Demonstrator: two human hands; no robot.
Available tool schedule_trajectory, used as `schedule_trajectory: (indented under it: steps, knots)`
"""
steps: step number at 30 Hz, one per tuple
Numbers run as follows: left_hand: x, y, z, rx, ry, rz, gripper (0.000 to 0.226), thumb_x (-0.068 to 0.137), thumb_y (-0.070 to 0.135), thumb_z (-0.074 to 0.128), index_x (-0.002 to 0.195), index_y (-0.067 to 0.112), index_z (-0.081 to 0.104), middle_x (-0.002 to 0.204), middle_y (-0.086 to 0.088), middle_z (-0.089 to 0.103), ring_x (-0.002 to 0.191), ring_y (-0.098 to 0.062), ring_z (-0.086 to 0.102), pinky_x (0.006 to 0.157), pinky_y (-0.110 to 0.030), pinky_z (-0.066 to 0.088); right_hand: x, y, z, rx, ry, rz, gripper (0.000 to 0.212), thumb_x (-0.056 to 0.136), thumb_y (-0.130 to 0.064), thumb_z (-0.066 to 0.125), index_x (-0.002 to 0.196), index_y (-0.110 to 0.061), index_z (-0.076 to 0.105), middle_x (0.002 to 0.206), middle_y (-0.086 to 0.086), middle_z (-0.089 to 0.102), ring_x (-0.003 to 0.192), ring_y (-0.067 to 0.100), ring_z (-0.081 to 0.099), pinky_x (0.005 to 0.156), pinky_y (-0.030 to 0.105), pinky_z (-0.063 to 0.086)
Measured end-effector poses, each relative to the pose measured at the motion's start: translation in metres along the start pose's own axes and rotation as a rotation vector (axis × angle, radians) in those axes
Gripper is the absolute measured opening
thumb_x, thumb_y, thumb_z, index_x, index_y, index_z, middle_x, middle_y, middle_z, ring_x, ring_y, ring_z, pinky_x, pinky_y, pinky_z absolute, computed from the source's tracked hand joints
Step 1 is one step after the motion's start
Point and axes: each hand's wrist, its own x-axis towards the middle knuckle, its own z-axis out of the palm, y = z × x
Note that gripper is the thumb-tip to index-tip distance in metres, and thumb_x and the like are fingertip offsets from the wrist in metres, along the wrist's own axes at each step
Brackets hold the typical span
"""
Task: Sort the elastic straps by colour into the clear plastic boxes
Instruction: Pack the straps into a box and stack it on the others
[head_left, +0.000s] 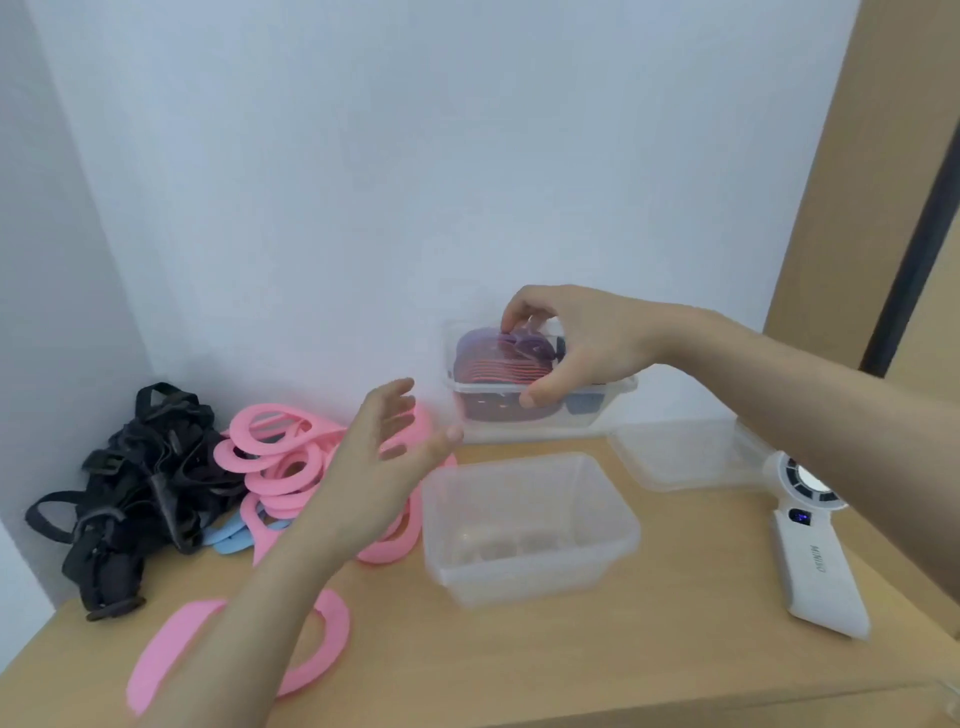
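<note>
My right hand (576, 343) grips the far clear box (613, 387) by its near rim, thumb on the front, fingers curled over the top; dark and red-striped straps (498, 369) fill it. My left hand (379, 462) hovers open, fingers spread, above a heap of pink straps (275, 457). A pile of black straps (140, 488) lies at the far left, with blue straps (228, 540) peeking out between the black and pink. One pink strap (327, 649) lies alone near the front, partly under my left forearm. An empty clear box (530, 525) stands in the middle.
A clear lid or shallow box (680, 452) lies right of the filled box. A white handheld fan (815, 551) lies at the right on the wooden table (571, 654). White walls close the back and left; a wooden panel (857, 156) rises at the right.
</note>
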Motion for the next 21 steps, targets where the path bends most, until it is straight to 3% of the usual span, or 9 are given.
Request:
schedule_trajectory:
  steps: [3, 8, 14, 18, 21]
  knots:
    - [-0.023, -0.021, 0.002, 0.188, -0.217, -0.023, 0.078, 0.060, 0.079, 0.068, 0.131, 0.049, 0.053, 0.138, 0.033, 0.048, 0.132, 0.012, 0.041, 0.115, -0.029, 0.035, 0.007, 0.024, 0.015, -0.080, -0.098, 0.068, 0.067, 0.065, -0.047, 0.088, 0.119, -0.035, 0.052, 0.122, -0.014, 0.055, 0.114, 0.010, 0.056, 0.096, 0.032, 0.050]
    - [-0.043, -0.034, 0.003, 0.247, -0.266, 0.029, 0.045, 0.080, 0.061, 0.072, 0.121, 0.055, 0.055, 0.137, 0.032, 0.044, 0.132, 0.011, 0.039, 0.113, -0.026, 0.035, 0.021, 0.056, 0.045, -0.061, -0.122, 0.100, 0.070, 0.061, -0.052, 0.089, 0.118, -0.033, 0.053, 0.119, -0.014, 0.056, 0.111, 0.012, 0.057, 0.098, 0.038, 0.050]
    - [-0.049, -0.032, 0.003, 0.168, -0.242, 0.021, 0.062, 0.066, 0.073, 0.067, 0.123, 0.047, 0.059, 0.135, 0.031, 0.047, 0.127, 0.010, 0.047, 0.105, -0.022, 0.042, 0.022, 0.066, 0.060, -0.102, -0.140, 0.080, 0.067, 0.067, -0.045, 0.090, 0.121, -0.030, 0.053, 0.118, -0.013, 0.054, 0.108, 0.012, 0.055, 0.092, 0.029, 0.048]
    - [-0.051, -0.036, 0.010, 0.162, -0.245, 0.071, 0.069, 0.069, 0.072, 0.069, 0.130, 0.044, 0.054, 0.139, 0.028, 0.044, 0.134, 0.007, 0.040, 0.107, -0.022, 0.037, 0.012, 0.084, 0.083, 0.000, -0.124, 0.088, 0.057, 0.081, -0.039, 0.081, 0.130, -0.031, 0.055, 0.149, -0.010, 0.034, 0.136, 0.010, 0.037, 0.112, 0.026, 0.032]
    - [-0.053, -0.037, 0.014, 0.156, -0.225, 0.080, 0.077, 0.065, 0.078, 0.069, 0.133, 0.049, 0.047, 0.144, 0.033, 0.037, 0.138, 0.009, 0.033, 0.110, -0.022, 0.033, 0.005, 0.090, 0.095, 0.081, -0.076, 0.110, 0.054, 0.084, -0.035, 0.079, 0.132, -0.034, 0.055, 0.140, -0.007, 0.037, 0.132, 0.012, 0.040, 0.114, 0.030, 0.034]
